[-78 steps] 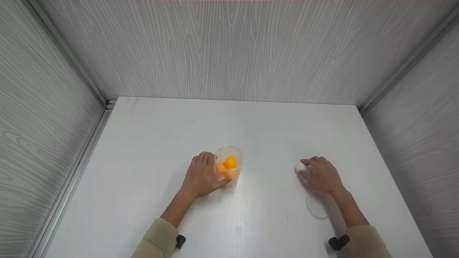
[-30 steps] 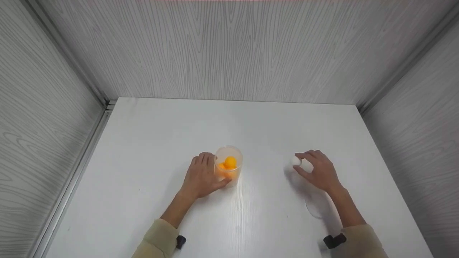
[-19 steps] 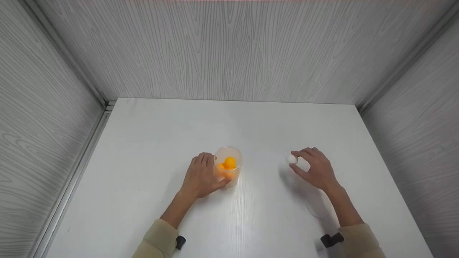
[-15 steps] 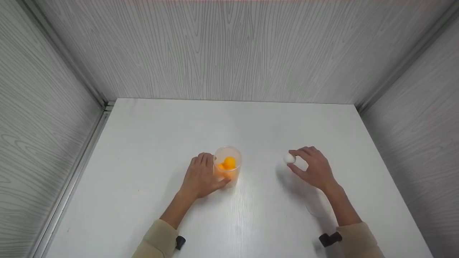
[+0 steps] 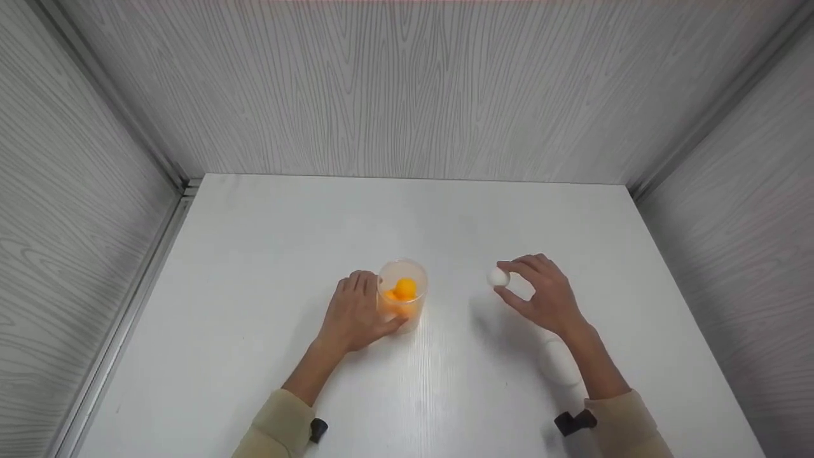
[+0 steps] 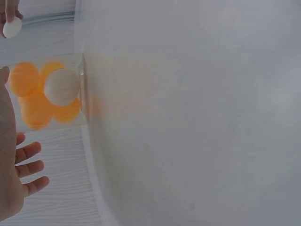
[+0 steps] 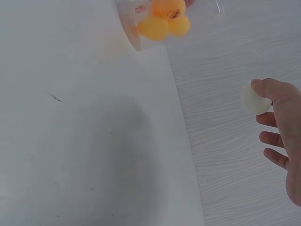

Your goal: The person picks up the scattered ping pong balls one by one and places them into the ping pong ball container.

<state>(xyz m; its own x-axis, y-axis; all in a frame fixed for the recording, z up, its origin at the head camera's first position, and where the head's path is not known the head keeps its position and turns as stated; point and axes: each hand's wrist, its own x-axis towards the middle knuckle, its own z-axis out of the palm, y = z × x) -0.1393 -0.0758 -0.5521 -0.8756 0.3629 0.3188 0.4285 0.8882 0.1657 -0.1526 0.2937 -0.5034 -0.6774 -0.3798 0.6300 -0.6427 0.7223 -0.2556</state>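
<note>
A clear plastic cup [image 5: 416,312] stands upright on the table, holding several orange table tennis balls [image 5: 406,288]. Low inside it, a white ball [image 6: 62,87] shows in the left wrist view. My left hand [image 5: 353,315] holds the cup from its left side, thumb along the near wall and fingers at the far left. To the right, my right hand [image 5: 547,296] pinches a white table tennis ball [image 5: 498,277] between thumb and index finger, raised above the table and apart from the cup. Its other fingers are loosely bent, as the right wrist view shows.
A clear round disc, like a lid [image 5: 561,362], lies flat on the white table [image 5: 305,222] below the right forearm. Grey wood-grain panels [image 5: 407,89] rise at the back and both sides.
My right hand has lifted the white ball off the table and carried it left, nearer the cup. The left hand and the cup have hardly moved.
</note>
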